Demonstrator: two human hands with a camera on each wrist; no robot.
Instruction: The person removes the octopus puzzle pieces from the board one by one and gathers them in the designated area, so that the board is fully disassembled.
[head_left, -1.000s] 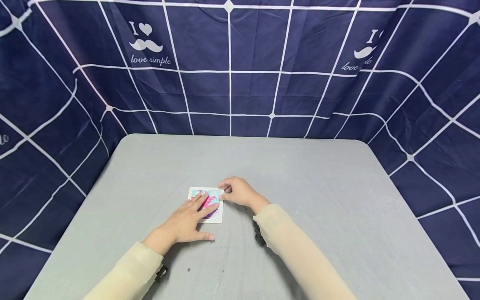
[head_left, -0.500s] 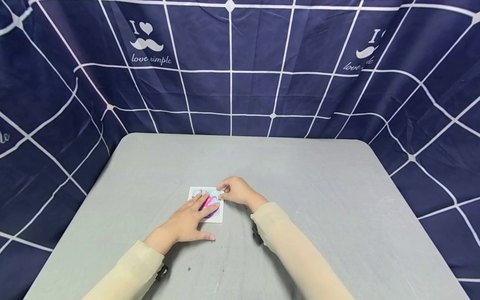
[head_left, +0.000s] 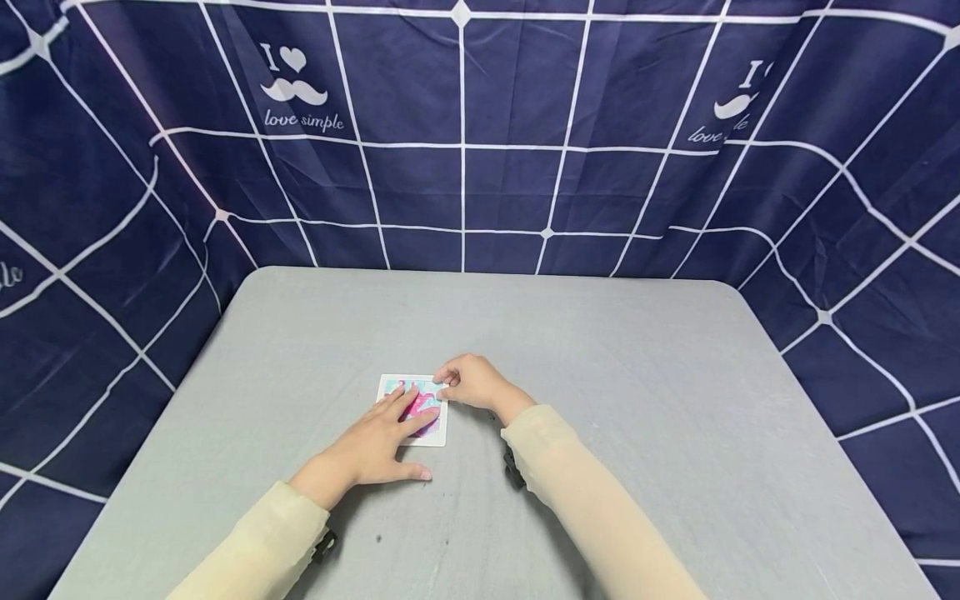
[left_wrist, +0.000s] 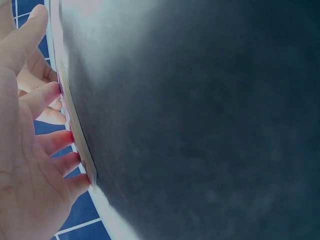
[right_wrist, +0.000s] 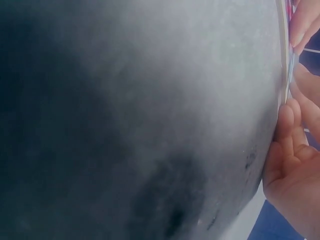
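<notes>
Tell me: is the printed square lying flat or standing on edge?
The printed square lies flat: its patterned face shows upward under the left hand.

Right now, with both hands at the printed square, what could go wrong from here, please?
The right hand works at just one corner of the printed square, so lifting there might bend it. The left hand has its fingers spread over the top, so a pull by the right could perhaps meet resistance or crease the corner.

White-gridded navy fabric (head_left: 510, 185) hangs behind and beside a gray table (head_left: 637, 358).
</notes>
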